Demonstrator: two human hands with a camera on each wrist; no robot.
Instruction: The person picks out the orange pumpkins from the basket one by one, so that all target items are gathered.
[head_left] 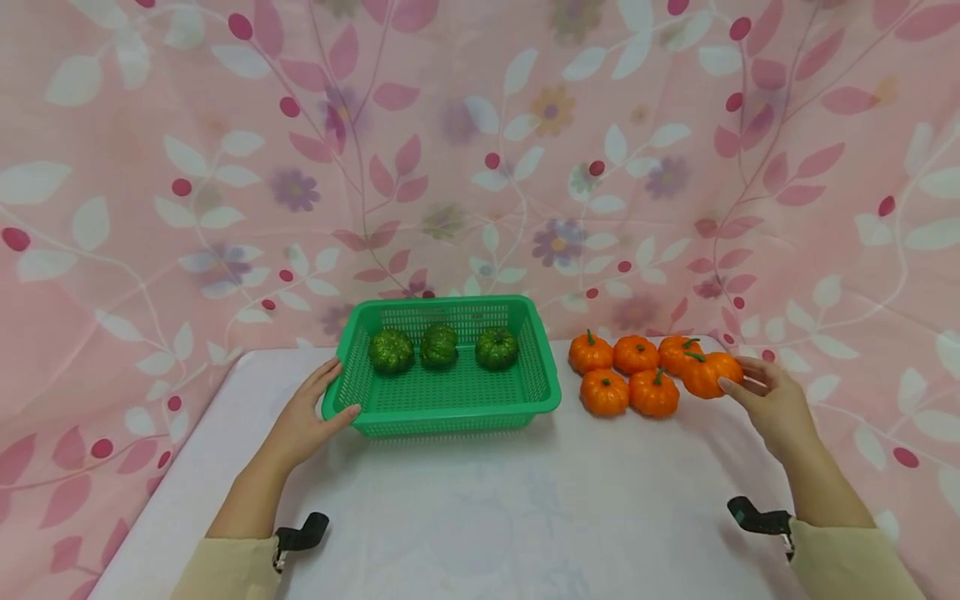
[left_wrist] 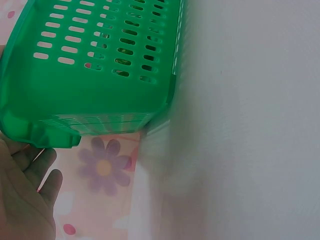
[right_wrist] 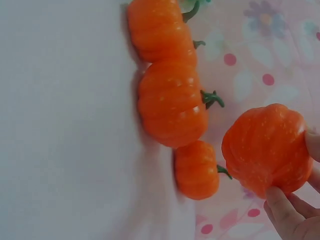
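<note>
While our left hand (head_left: 309, 417) curls round the near left corner of the green basket (head_left: 540, 392), thumb over the rim and fingers against the wall, it looks to us like a steadying hold that keeps the basket from sliding on the white table (head_left: 480, 517). Our right hand (head_left: 768, 400), well apart from the left, pinches one orange pumpkin (head_left: 708, 373) between thumb and fingertips; the wrist view shows it raised clear of its neighbours, so we judge it lifted rather than resting.

Counting orange pumpkins, we get six: the one in our grip and five (head_left: 633, 356) clustered on the table just left of our right hand, between it and the basket. Inside the basket, beyond our left hand, sit three green pumpkins (head_left: 438, 346) in a row along the far wall. One basket, nine pumpkins altogether.
</note>
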